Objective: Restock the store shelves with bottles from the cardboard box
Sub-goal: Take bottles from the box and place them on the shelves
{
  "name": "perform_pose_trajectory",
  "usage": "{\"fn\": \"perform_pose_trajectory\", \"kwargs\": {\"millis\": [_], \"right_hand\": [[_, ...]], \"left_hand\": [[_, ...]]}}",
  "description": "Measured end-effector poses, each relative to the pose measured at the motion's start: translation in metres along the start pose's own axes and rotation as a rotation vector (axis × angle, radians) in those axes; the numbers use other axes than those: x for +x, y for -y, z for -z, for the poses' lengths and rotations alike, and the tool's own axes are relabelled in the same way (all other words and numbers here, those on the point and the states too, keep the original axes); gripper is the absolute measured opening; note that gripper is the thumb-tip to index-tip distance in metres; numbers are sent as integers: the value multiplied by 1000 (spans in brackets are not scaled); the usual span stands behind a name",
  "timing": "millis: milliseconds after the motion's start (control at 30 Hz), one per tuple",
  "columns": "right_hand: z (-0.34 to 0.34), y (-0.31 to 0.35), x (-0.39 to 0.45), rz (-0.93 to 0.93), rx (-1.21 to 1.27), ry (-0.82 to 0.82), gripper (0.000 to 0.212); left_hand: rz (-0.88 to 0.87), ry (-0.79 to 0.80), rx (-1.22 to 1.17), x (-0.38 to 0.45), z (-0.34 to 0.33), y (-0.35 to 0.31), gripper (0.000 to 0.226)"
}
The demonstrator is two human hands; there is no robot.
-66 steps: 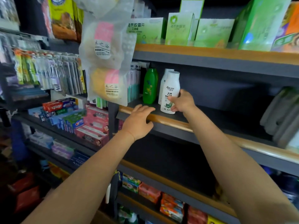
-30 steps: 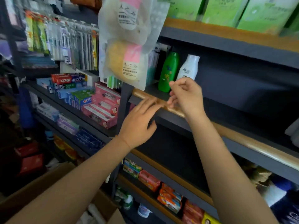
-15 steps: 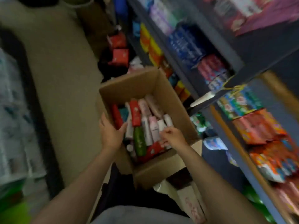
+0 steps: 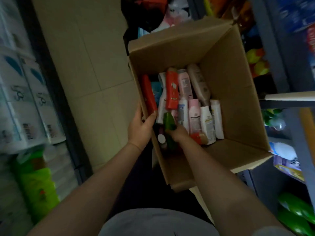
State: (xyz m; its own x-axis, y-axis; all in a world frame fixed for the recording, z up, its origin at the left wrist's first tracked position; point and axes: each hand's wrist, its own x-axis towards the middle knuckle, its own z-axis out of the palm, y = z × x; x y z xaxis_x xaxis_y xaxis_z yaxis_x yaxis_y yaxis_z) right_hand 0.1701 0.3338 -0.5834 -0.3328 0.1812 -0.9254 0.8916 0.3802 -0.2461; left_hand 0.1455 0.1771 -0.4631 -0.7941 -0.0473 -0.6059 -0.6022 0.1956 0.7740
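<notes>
We have our right hand (image 4: pixel 179 133) curled round the lower end of the green bottle (image 4: pixel 168 123), whose long axis runs up and away from us among the others lying in the cardboard box (image 4: pixel 235 92). Our left hand (image 4: pixel 140 126) grips the box's near-left wall (thumb inside, fingers outside), steadying it. The lift should go straight along that axis.

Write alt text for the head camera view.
The right hand grips a green bottle inside an open cardboard box of mixed bottles, while the left hand holds the box's near wall. Stocked shelves stand to the right.
</notes>
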Motion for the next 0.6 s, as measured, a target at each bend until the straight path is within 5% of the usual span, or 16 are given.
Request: {"fn": "perform_pose_trajectory", "kwargs": {"millis": [200, 433, 600], "right_hand": [[0, -2, 0, -2, -66, -34, 77], [30, 4, -45, 162, 359, -18, 47], [91, 26, -120, 308, 552, -92, 70]], "left_hand": [[-18, -5, 25, 7, -3, 8, 72], [33, -40, 1, 9, -15, 2, 57], [57, -81, 1, -3, -21, -19, 58]]}}
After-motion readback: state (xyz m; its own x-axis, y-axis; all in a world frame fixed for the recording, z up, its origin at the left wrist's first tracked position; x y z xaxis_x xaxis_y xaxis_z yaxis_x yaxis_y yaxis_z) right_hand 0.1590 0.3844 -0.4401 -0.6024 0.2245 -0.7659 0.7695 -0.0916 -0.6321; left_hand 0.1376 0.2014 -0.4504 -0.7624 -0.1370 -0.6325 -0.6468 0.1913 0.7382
